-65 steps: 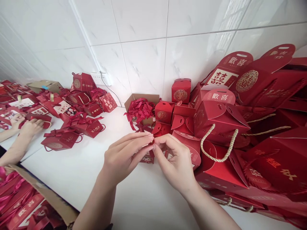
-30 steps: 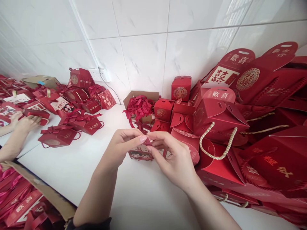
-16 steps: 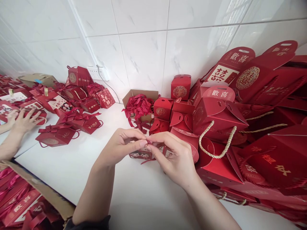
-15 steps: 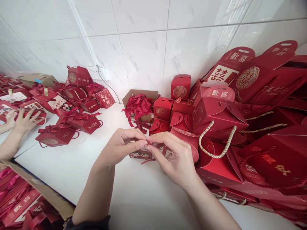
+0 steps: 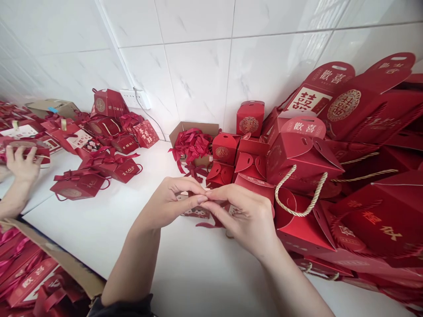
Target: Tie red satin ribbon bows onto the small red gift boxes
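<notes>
My left hand and my right hand meet above the table, thumb and forefinger pinched on each. A dark red ribbon runs from under my right hand, its loose end trailing to the left; the pinched part is mostly covered by my fingertips. Directly behind and below them stands a small red gift box with a printed picture on its front, partly hidden by both hands. What the ribbon does on top of the box cannot be made out.
An open carton of ribbons stands by the wall. Red gift boxes are piled high on the right. Ribboned boxes lie at left, near another person's hand. A large carton of finished-looking boxes is at lower left.
My hands stay together, fingertips pressed closer. More of the ribbon's loose end shows under my right hand. The other person's hand has moved left, onto another box.
</notes>
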`<state>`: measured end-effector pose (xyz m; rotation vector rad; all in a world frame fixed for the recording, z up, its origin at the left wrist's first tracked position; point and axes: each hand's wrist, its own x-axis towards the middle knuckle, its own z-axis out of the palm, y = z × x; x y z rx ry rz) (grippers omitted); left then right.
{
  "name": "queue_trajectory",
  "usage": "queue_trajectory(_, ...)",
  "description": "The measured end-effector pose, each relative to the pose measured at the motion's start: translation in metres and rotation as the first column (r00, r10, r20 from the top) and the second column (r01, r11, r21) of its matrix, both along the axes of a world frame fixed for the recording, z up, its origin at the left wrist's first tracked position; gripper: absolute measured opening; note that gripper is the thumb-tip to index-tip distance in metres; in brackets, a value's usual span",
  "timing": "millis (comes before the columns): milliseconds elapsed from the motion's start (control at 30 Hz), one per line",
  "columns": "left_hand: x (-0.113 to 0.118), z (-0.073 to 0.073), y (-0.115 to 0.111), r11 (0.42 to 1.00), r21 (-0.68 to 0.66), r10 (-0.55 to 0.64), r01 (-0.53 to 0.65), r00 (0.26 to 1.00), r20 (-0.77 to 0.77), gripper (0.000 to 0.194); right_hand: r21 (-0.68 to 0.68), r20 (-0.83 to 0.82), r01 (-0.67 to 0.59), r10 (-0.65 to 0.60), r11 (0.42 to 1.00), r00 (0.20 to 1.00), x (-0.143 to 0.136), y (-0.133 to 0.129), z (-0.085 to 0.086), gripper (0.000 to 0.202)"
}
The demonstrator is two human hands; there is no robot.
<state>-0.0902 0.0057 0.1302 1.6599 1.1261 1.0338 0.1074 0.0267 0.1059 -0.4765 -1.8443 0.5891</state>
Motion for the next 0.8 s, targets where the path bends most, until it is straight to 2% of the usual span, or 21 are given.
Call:
queue_trajectory(100, -0.001, -0.003, 0.000, 0.997, -0.057, -0.047, 0.053, 0.992, 0.114, 0.014, -0.034, 0.015, -0.073, 0.073, 0.997, 0.997, 0.006, 0.000, 0.005, 0.014)
queue_trajectory(167, -0.002, -0.004, 0.000, 0.989, -0.105, -0.082, 0.106, 0.973, 0.217, 0.016, -0.003, 0.017, -0.130, 0.130, 0.992, 0.991, 0.010, 0.001, 0.008, 0.019)
queue_trajectory(267, 0.001, -0.004, 0.002, 0.976, -0.175, -0.068, 0.126, 0.949, 0.307, 0.022, 0.161, 0.096, -0.185, 0.171, 0.969, 0.981, 0.013, 0.003, 0.009, 0.030)
queue_trajectory(400, 0.008, -0.006, 0.004, 0.973, -0.194, -0.067, 0.128, 0.954, 0.293, 0.030, 0.308, 0.190, -0.191, 0.137, 0.932, 0.972, 0.015, 0.007, 0.003, 0.029)
queue_trajectory(533, 0.009, -0.004, -0.001, 0.969, -0.188, -0.119, 0.162, 0.968, 0.221, 0.025, 0.328, 0.183, -0.179, 0.123, 0.928, 0.975, 0.019, 0.009, -0.001, 0.031)
queue_trajectory(600, 0.004, 0.000, -0.003, 0.975, -0.171, -0.116, 0.143, 0.981, 0.158, 0.022, 0.338, 0.142, -0.148, 0.105, 0.929, 0.984, 0.021, 0.007, 0.000, 0.033)
queue_trajectory(667, -0.007, 0.001, 0.000, 0.997, -0.080, -0.007, 0.009, 1.000, 0.016, 0.026, 0.333, 0.080, -0.110, 0.089, 0.936, 0.993, 0.021, 0.006, 0.003, 0.031)
queue_trajectory(733, -0.023, -0.004, 0.009, 0.987, 0.068, 0.155, -0.144, 0.971, -0.181, 0.036, 0.297, 0.047, -0.089, 0.078, 0.951, 0.996, 0.021, 0.003, 0.007, 0.028)
queue_trajectory(767, -0.031, -0.009, 0.015, 0.979, 0.110, 0.194, -0.170, 0.941, -0.277, 0.041, 0.269, 0.048, -0.085, 0.075, 0.959, 0.996, 0.020, 0.002, 0.008, 0.027)
queue_trajectory(800, -0.039, -0.015, 0.021, 0.984, 0.079, 0.178, -0.161, 0.918, -0.354, 0.045, 0.239, 0.055, -0.084, 0.073, 0.967, 0.996, 0.018, 0.001, 0.008, 0.027)
